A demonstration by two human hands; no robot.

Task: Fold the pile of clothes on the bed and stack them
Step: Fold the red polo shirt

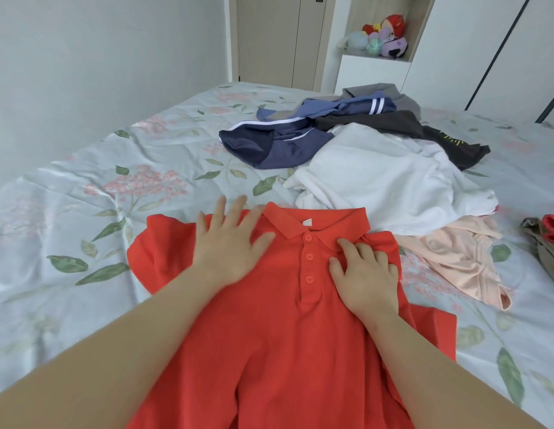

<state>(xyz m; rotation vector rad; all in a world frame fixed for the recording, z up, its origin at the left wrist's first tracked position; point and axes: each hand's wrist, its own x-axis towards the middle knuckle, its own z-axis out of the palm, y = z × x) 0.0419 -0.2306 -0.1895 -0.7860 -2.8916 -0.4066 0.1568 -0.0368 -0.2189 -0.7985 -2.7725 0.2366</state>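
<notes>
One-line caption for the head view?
Left hand flat and right hand curled on a red polo shirt spread on the bed, unfolded clothes piled beyond.

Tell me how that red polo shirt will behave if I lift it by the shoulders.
Probably floppy: the red polo shirt bunches under the curled right hand. Likely light, since the fabric lies thin and flat. Its collar looks stiffer and may keep shape.

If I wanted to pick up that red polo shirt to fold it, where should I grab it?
Probably at both shoulders of the red polo shirt, just beside the collar, reaching in from the hem end where the person stands. It lies flat, buttons up, collar farthest away, so a pinch at each shoulder should lift it evenly; the splayed sleeves would only drag.
</notes>
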